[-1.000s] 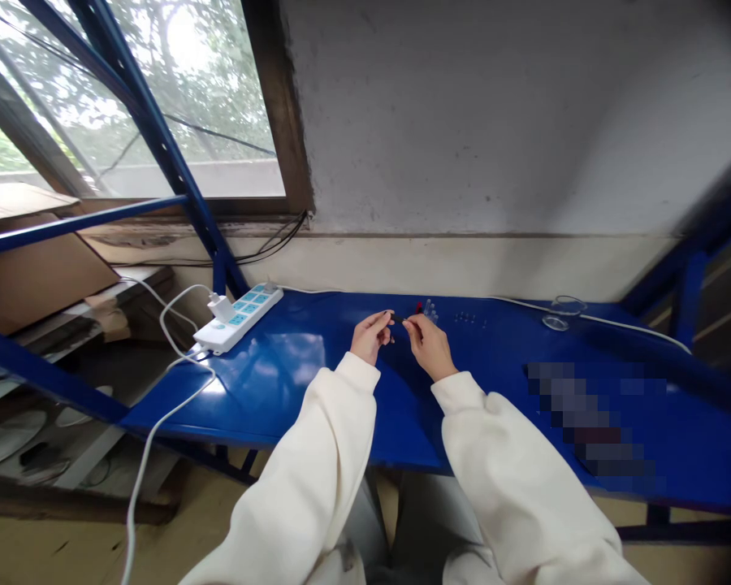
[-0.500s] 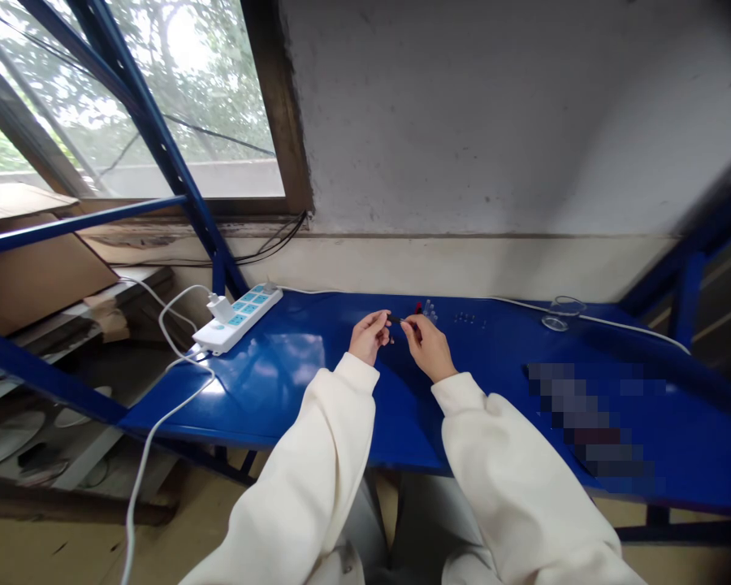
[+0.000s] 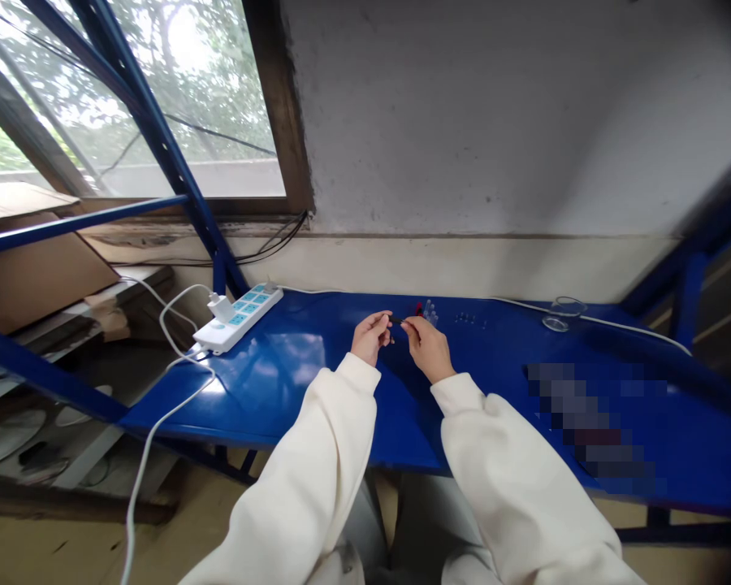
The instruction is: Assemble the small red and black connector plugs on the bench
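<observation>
My left hand point(image 3: 370, 336) and my right hand point(image 3: 427, 348) meet over the middle of a blue metal shelf point(image 3: 292, 382). Both pinch the ends of a small dark part point(image 3: 395, 320) held between their fingertips. Just beyond the right hand lie a small red piece point(image 3: 418, 309) and some clear plastic pieces point(image 3: 430, 310). A row of tiny dark parts point(image 3: 468, 318) lies further right on the shelf. Both arms wear cream sleeves.
A white power strip point(image 3: 239, 318) with a plugged white charger and cable lies at the shelf's left rear. A clear ring point(image 3: 557, 322) and a white wire lie at the right rear. Blue frame bars cross on the left; cardboard sits there too. A blurred patch covers the right front.
</observation>
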Tool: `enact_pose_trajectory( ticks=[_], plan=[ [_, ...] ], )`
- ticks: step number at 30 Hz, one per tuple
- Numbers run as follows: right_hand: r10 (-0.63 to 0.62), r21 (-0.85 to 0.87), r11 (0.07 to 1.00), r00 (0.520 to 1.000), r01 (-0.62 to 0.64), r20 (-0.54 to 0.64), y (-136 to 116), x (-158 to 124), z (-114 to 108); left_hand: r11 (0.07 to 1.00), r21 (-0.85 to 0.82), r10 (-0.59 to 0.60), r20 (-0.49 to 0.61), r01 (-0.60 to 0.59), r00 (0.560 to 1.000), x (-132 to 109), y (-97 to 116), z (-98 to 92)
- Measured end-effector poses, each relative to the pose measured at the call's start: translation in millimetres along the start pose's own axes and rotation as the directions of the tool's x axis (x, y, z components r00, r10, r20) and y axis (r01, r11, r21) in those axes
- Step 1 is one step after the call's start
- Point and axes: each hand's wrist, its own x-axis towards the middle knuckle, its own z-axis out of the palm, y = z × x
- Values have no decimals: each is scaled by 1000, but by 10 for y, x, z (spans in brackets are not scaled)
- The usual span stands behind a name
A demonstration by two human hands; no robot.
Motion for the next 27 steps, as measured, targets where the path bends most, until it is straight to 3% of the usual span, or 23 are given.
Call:
enact_pose_trajectory(
  ticks=[4, 8, 13, 17, 27],
  plan=[
    [-55, -102, 993, 998, 55, 7, -14, 14, -33, 1000, 1, -16, -20, 16, 1000, -1, 14, -6],
    [-55, -53, 997, 998, 56, 23, -22, 19, -67, 1000, -1, -21, -7, 21, 1000, 2, 27, -7],
    [67, 101, 993, 998, -69, 21, -44, 12, -103, 1000, 11, -29, 108, 28, 994, -1, 32, -1],
    [170, 131, 977, 985, -168, -1, -37, 24, -116, 998, 61, -41, 185, 31, 982, -21, 39, 14],
    [144, 212, 966, 989, -150, 45, -37, 38, -137, 972, 221, 57, 129, -85, 990, -17, 19, 25]
  ],
)
